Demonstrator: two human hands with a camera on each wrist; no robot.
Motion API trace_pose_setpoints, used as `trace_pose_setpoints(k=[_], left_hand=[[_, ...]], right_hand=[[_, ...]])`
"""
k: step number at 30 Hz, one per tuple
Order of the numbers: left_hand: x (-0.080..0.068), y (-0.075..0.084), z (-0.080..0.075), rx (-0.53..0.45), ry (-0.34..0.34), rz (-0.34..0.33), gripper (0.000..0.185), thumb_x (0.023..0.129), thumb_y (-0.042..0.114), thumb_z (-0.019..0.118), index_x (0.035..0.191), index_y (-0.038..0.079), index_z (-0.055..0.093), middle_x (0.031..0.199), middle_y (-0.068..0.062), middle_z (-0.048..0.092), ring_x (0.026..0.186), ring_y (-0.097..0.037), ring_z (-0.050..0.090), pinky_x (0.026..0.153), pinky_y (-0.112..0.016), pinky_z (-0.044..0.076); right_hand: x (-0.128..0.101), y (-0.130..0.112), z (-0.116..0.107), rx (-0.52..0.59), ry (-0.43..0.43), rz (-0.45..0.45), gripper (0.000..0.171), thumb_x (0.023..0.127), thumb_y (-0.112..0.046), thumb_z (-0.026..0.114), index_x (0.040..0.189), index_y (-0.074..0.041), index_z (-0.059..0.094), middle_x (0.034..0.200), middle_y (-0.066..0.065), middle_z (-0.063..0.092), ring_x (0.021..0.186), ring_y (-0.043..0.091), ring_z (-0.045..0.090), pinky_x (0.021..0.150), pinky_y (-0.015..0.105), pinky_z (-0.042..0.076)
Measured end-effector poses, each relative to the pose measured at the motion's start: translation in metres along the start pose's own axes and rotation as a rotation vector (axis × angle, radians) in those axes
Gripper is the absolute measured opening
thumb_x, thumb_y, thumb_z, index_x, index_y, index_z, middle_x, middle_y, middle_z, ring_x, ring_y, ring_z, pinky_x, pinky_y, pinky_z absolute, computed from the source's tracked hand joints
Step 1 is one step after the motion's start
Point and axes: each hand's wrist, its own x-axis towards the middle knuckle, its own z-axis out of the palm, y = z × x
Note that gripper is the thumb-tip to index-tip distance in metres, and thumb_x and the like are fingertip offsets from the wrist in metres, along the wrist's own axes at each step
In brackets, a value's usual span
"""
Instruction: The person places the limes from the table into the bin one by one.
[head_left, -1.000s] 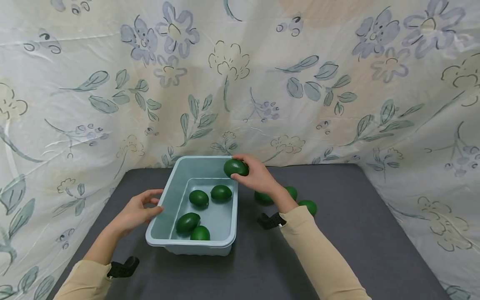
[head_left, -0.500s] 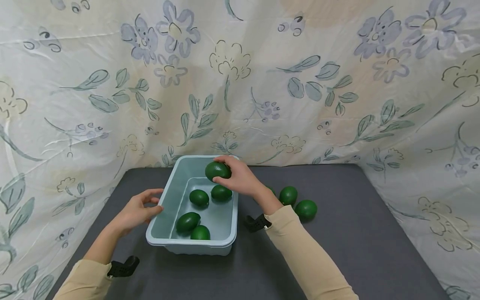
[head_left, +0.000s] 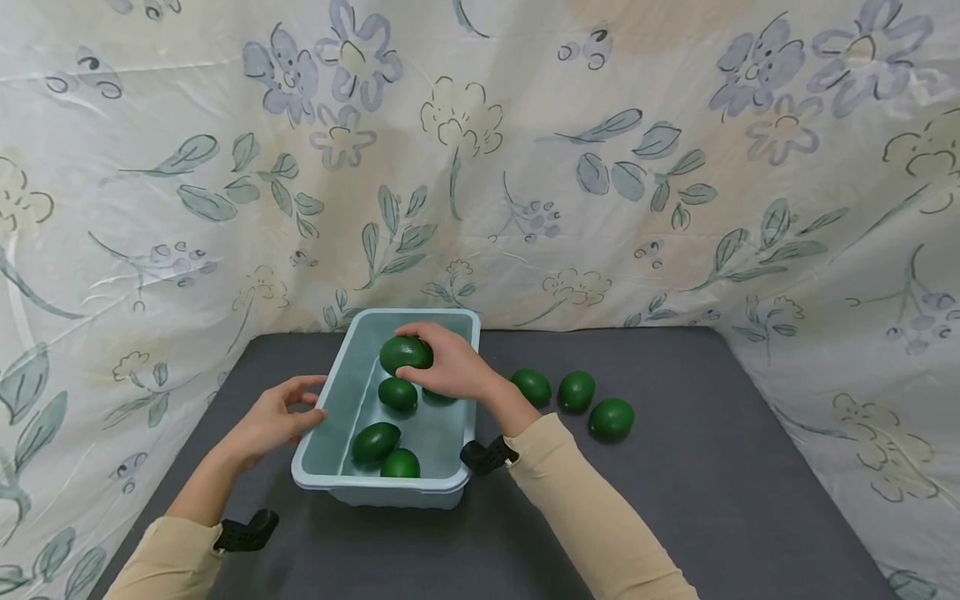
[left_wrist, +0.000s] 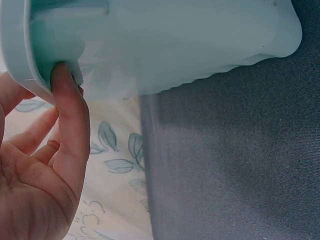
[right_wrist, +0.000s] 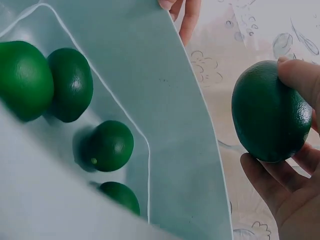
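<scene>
A pale blue plastic bin (head_left: 390, 486) stands on a dark grey tabletop and holds several dark green lime-like fruits (head_left: 397, 393). My right hand (head_left: 442, 367) grips one more green fruit (head_left: 405, 353) just above the bin's far end. In the right wrist view that fruit (right_wrist: 270, 112) sits between my fingers (right_wrist: 300, 80) and thumb, over the bin's inner wall (right_wrist: 165, 100). My left hand (head_left: 273, 421) rests against the bin's left rim. In the left wrist view its thumb (left_wrist: 67, 95) presses the rim (left_wrist: 15, 50) while the fingers stay loose.
Three more green fruits (head_left: 532, 387) (head_left: 576, 391) (head_left: 611, 418) lie on the tabletop right of the bin. A floral cloth (head_left: 480, 167) hangs close behind and along both sides. The grey surface (head_left: 712, 467) stretches to the front and right.
My right hand has carried the fruit leftward and down, from the bin's far right corner to over its inside. The three fruits on the table are now uncovered. The left hand stayed put.
</scene>
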Motion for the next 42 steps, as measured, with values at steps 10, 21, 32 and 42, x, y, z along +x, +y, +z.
trace_pose_setpoints(k=[10, 21, 32, 42], left_hand=[[-0.001, 0.002, 0.001, -0.002, 0.003, 0.0, 0.061, 0.088, 0.014, 0.061, 0.141, 0.006, 0.031, 0.117, -0.022, 0.047, 0.081, -0.022, 0.057, 0.061, -0.035, 0.051], [-0.002, 0.002, 0.001, -0.002, 0.009, 0.002, 0.061, 0.087, 0.013, 0.061, 0.14, 0.006, 0.031, 0.116, -0.022, 0.048, 0.079, -0.022, 0.057, 0.06, -0.035, 0.051], [-0.003, 0.001, 0.001, -0.016, 0.009, 0.002, 0.062, 0.087, 0.013, 0.061, 0.141, 0.005, 0.031, 0.116, -0.023, 0.048, 0.08, -0.022, 0.058, 0.061, -0.037, 0.051], [-0.002, 0.0, 0.002, -0.01, 0.019, 0.008, 0.062, 0.087, 0.014, 0.061, 0.141, 0.006, 0.031, 0.118, -0.024, 0.047, 0.081, -0.022, 0.059, 0.061, -0.037, 0.052]], right_hand=[[0.0, -0.005, 0.001, 0.018, 0.0, -0.015, 0.054, 0.088, -0.029, 0.062, 0.136, -0.015, 0.043, 0.137, 0.0, 0.044, 0.118, 0.016, 0.048, 0.094, 0.03, 0.042], [-0.008, -0.001, -0.006, 0.026, 0.015, 0.015, 0.055, 0.088, -0.03, 0.061, 0.138, -0.02, 0.041, 0.14, -0.002, 0.042, 0.124, 0.017, 0.044, 0.098, 0.033, 0.039], [-0.024, 0.008, -0.014, 0.082, 0.098, -0.017, 0.05, 0.089, -0.026, 0.061, 0.136, -0.019, 0.045, 0.136, 0.0, 0.045, 0.123, 0.022, 0.045, 0.096, 0.04, 0.041], [-0.051, 0.018, -0.022, 0.033, 0.172, -0.046, 0.051, 0.087, -0.024, 0.064, 0.134, -0.018, 0.046, 0.133, -0.001, 0.047, 0.122, 0.015, 0.046, 0.095, 0.037, 0.042]])
